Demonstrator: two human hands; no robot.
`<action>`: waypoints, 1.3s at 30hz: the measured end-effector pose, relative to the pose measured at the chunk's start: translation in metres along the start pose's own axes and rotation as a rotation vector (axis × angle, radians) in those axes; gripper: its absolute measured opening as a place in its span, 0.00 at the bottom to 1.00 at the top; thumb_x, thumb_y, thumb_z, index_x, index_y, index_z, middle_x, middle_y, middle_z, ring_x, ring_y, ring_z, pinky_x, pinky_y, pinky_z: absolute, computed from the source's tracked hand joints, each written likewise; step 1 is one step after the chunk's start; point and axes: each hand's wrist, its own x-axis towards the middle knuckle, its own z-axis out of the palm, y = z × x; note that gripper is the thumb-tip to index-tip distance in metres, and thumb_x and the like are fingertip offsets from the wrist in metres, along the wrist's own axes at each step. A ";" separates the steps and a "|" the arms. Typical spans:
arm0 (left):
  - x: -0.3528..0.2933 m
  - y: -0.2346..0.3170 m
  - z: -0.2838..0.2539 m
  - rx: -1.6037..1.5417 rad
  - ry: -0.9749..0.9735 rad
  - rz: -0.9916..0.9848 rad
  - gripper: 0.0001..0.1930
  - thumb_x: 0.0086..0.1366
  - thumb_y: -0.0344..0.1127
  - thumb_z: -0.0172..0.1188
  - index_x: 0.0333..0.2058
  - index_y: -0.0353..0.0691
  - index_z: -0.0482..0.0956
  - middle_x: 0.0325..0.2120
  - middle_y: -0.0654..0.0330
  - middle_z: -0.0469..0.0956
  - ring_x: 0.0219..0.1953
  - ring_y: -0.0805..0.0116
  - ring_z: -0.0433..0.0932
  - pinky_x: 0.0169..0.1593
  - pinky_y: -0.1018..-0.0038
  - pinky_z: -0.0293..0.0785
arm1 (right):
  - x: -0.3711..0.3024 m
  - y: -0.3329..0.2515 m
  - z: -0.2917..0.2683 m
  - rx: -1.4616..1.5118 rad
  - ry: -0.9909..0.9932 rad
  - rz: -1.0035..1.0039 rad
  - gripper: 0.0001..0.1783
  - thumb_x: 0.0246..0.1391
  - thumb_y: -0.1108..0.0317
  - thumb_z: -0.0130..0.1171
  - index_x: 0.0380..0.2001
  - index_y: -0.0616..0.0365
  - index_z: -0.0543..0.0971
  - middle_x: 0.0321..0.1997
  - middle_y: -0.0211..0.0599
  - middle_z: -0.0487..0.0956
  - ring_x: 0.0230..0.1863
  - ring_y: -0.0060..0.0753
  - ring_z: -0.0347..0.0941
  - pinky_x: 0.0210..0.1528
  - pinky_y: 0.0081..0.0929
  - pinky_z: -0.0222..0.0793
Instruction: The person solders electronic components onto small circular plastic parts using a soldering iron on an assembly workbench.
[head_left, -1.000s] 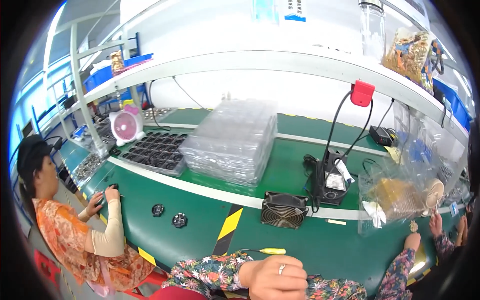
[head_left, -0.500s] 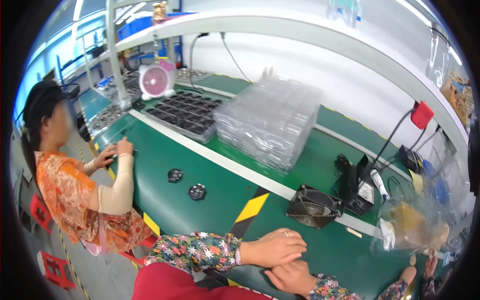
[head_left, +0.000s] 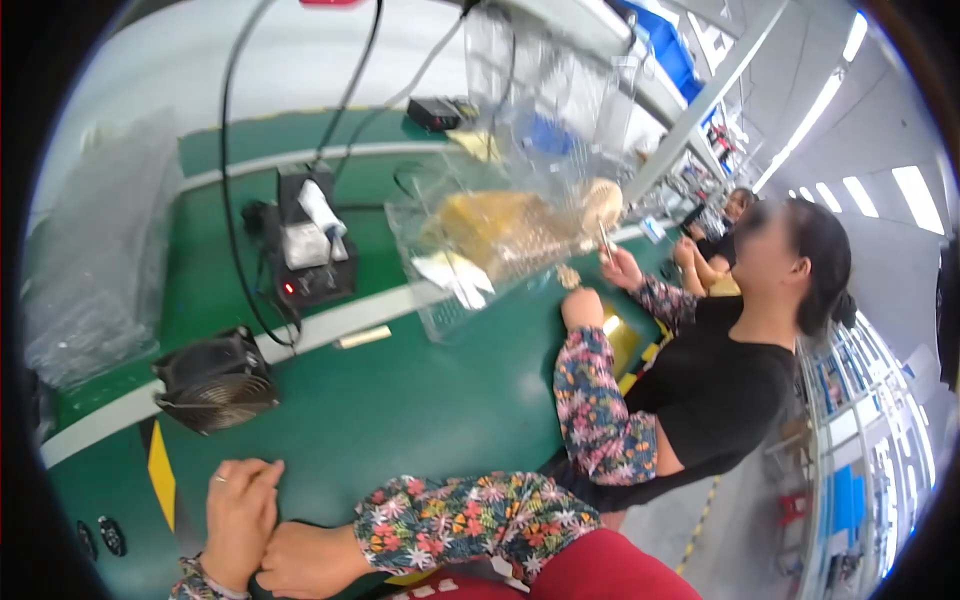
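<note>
My left hand (head_left: 240, 520), with a ring on one finger, rests on the green bench top. Its fingers are loosely stretched and hold nothing visible. Against it lies my right hand (head_left: 312, 560), its forearm in a dark floral sleeve (head_left: 470, 520). The right fingers are bent and partly hidden behind the left hand, so their state does not show. Left of my hands sit two small black round parts (head_left: 112, 536) (head_left: 87, 540), touched by neither hand. Beyond my hands stands a black fan (head_left: 215, 375) with a wire grille.
A black powered device (head_left: 318, 270) with cables stands on the bench. Clear plastic trays (head_left: 100, 250) are stacked at the left. A clear plastic bag (head_left: 500, 235) with yellow contents lies ahead. At the right, a co-worker (head_left: 700, 390) in black holds a small item.
The view has swung to the right, so the fan and black parts now appear further left. My hands stay together on the bench. The co-worker in orange is out of view.
</note>
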 end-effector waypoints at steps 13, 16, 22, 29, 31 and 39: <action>-0.011 -0.003 0.006 -0.035 -0.074 -0.098 0.15 0.45 0.19 0.55 0.35 0.36 0.76 0.27 0.55 0.70 0.24 0.57 0.71 0.28 0.68 0.68 | -0.010 0.008 -0.002 0.188 0.016 -0.001 0.09 0.38 0.65 0.55 0.16 0.60 0.71 0.17 0.41 0.72 0.23 0.45 0.70 0.24 0.38 0.64; -0.014 -0.004 0.001 -0.030 -0.103 -0.134 0.16 0.45 0.21 0.58 0.36 0.36 0.75 0.26 0.54 0.71 0.24 0.57 0.71 0.28 0.67 0.68 | -0.006 0.007 -0.005 0.191 -0.003 -0.044 0.09 0.38 0.66 0.54 0.15 0.62 0.71 0.16 0.41 0.71 0.22 0.46 0.70 0.24 0.38 0.64; -0.013 -0.006 -0.005 -0.020 -0.127 -0.184 0.16 0.45 0.23 0.59 0.36 0.37 0.75 0.24 0.54 0.71 0.23 0.56 0.70 0.27 0.66 0.66 | 0.000 0.007 -0.008 0.183 -0.057 -0.003 0.09 0.39 0.66 0.54 0.15 0.60 0.71 0.17 0.39 0.72 0.23 0.44 0.70 0.24 0.37 0.64; -0.017 -0.008 -0.002 0.041 -0.127 -0.113 0.13 0.44 0.26 0.61 0.33 0.39 0.75 0.16 0.57 0.70 0.19 0.57 0.68 0.24 0.66 0.63 | -0.002 0.007 -0.005 0.213 -0.027 0.003 0.09 0.40 0.67 0.54 0.15 0.60 0.71 0.16 0.39 0.71 0.23 0.42 0.70 0.27 0.37 0.64; -0.016 -0.006 -0.002 0.046 -0.129 -0.110 0.12 0.45 0.27 0.61 0.32 0.39 0.75 0.16 0.56 0.70 0.19 0.57 0.68 0.24 0.66 0.64 | -0.003 0.007 -0.008 0.216 -0.044 -0.008 0.08 0.39 0.67 0.54 0.15 0.60 0.72 0.16 0.39 0.72 0.23 0.42 0.70 0.27 0.37 0.64; -0.015 -0.009 -0.006 0.064 -0.115 -0.164 0.10 0.46 0.29 0.61 0.30 0.39 0.76 0.16 0.57 0.70 0.18 0.58 0.70 0.24 0.67 0.65 | 0.002 0.009 -0.009 0.192 -0.086 -0.024 0.07 0.39 0.67 0.55 0.17 0.60 0.72 0.17 0.40 0.72 0.24 0.44 0.70 0.26 0.38 0.65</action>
